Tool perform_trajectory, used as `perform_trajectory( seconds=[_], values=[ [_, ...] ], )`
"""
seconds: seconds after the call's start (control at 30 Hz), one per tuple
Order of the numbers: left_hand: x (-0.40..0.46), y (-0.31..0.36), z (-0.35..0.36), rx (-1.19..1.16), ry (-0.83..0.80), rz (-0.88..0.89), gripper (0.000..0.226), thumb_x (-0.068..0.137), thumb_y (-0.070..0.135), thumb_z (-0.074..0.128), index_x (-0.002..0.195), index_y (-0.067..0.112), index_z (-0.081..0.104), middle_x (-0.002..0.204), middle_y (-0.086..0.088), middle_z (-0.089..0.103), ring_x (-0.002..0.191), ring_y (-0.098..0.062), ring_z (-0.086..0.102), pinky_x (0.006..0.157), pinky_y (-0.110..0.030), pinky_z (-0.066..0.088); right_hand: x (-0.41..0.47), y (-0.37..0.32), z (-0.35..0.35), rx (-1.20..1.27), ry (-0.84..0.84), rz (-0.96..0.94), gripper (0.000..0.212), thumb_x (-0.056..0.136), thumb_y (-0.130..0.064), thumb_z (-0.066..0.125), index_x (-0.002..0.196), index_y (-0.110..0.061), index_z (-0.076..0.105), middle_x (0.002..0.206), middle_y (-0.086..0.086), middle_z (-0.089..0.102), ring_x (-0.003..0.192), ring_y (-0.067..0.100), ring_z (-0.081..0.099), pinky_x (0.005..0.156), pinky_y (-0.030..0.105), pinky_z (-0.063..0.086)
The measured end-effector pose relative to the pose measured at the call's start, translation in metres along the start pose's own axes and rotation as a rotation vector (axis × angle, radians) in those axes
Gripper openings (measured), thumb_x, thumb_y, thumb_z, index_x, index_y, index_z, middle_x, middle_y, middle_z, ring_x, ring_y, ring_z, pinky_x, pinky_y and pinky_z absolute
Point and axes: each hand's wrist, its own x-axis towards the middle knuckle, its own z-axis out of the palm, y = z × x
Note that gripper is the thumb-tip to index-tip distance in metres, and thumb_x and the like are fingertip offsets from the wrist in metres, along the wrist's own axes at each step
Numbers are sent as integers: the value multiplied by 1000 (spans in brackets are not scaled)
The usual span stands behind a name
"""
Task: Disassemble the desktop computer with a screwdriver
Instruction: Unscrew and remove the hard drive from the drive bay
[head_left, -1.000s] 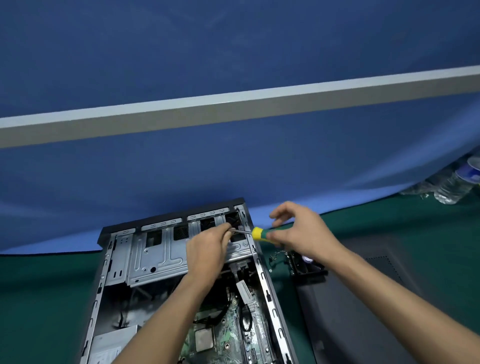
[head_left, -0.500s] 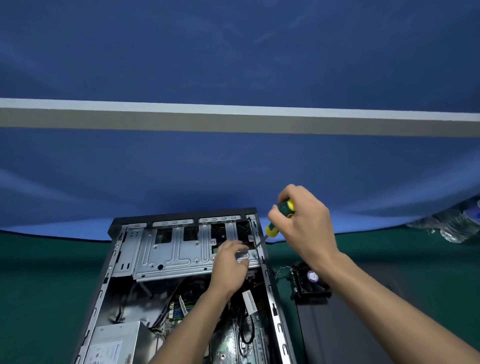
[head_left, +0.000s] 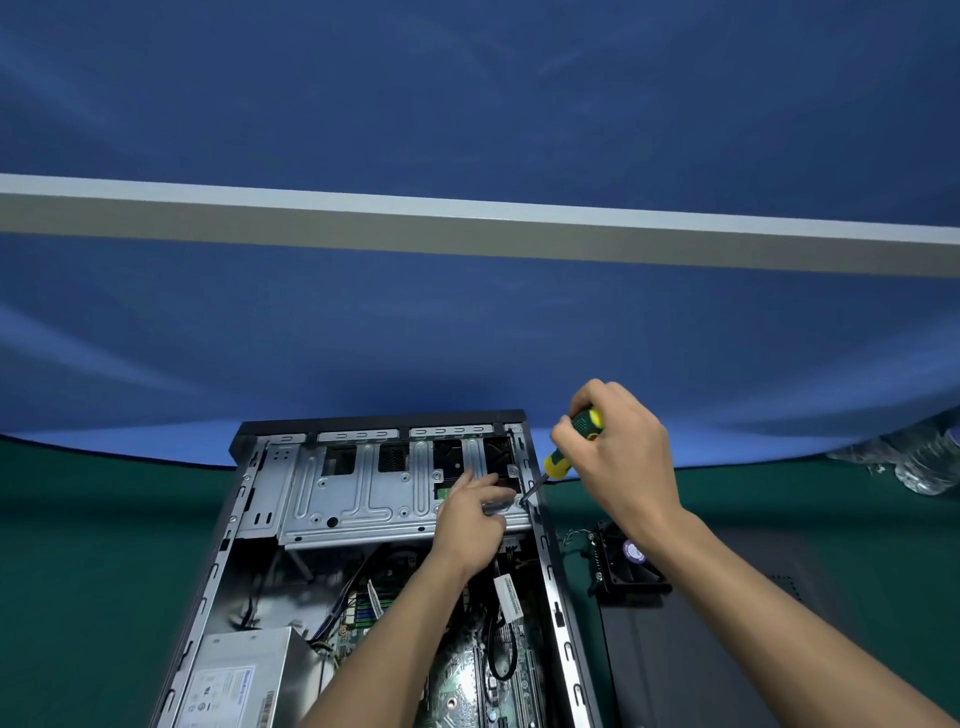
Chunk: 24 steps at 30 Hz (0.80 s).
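Several parts still sit in our case (head_left: 384, 545), low center of frame: power supply (head_left: 236, 686), board (head_left: 467, 675).
Farther up, left hand (head_left: 470, 525) presses the drive cage (head_left: 363, 488); right hand (head_left: 618, 452) grips the screwdriver (head_left: 563, 457) on its screw; fan (head_left: 626, 569) already out, right.

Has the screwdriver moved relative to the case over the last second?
Yes. The screwdriver swung from lying flat to steeply tilted, tip now on the drive cage's right corner.

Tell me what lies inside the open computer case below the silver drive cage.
Inside the computer case, below the drive cage: a power supply, bundled cables and the green motherboard. The left forearm covers the board's middle.
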Motion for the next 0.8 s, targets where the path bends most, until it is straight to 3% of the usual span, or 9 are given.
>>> perform_trajectory(
  seconds=[0.1,0.23,0.33,0.4,0.53,0.6,0.7,0.73,0.8],
  values=[
    [2,-2,0,7,3,-1,41,84,-7,50,117,13,64,143,1,44,143,-14,14,111,-23,12,8,-6,0,-64,-55,41,14,80,-22,58,73,-18,47,72,-2,49,65,23,48,52,26,31],
    [4,-5,3,85,11,-4,41,82,-4,53,116,16,65,142,4,45,142,-15,14,116,-35,12,28,-23,3,-266,-207,91,12,82,-22,51,74,-13,47,73,3,52,69,28,50,49,29,26],
    [4,-5,4,133,2,11,39,83,-1,54,115,19,65,143,6,43,143,-15,13,116,-36,11,47,-40,2,-548,-318,127,42,93,-42,46,64,-12,39,61,2,45,59,26,46,46,27,23],
    [4,-7,3,151,-5,16,39,83,0,54,115,19,64,144,6,42,143,-16,12,116,-37,11,55,-48,1,-649,-371,103,48,96,-47,38,63,-12,37,61,2,43,52,20,39,46,27,24],
    [5,-6,3,164,-10,18,42,82,-2,53,118,19,63,144,6,41,143,-16,12,116,-38,12,59,-54,-1,-317,-676,128,10,89,-19,49,92,-11,44,80,6,52,62,20,46,51,29,35],
    [5,-6,3,177,-15,25,40,84,-1,54,117,19,63,144,6,42,143,-17,12,116,-39,12,59,-60,-3,-343,-732,119,18,86,-20,54,99,-14,43,87,5,55,63,19,48,51,28,36],
    [5,-6,3,178,-11,17,40,84,0,53,117,20,64,144,5,42,143,-18,12,116,-35,12,56,-67,-2,-604,-625,6,24,93,-42,48,79,-23,42,79,2,55,69,25,58,51,26,31],
    [5,-6,3,188,-10,24,41,83,0,53,117,20,64,144,5,43,142,-18,12,115,-34,13,55,-67,-1,-605,-611,-6,28,97,-37,42,73,-24,38,76,3,52,74,27,61,51,26,32],
    [6,-7,3,208,-12,42,40,83,1,54,117,19,64,143,5,44,142,-19,14,115,-35,15,56,-68,1,-485,-663,51,21,97,-24,38,78,-15,39,78,6,47,76,29,56,51,29,32]
  ],
)
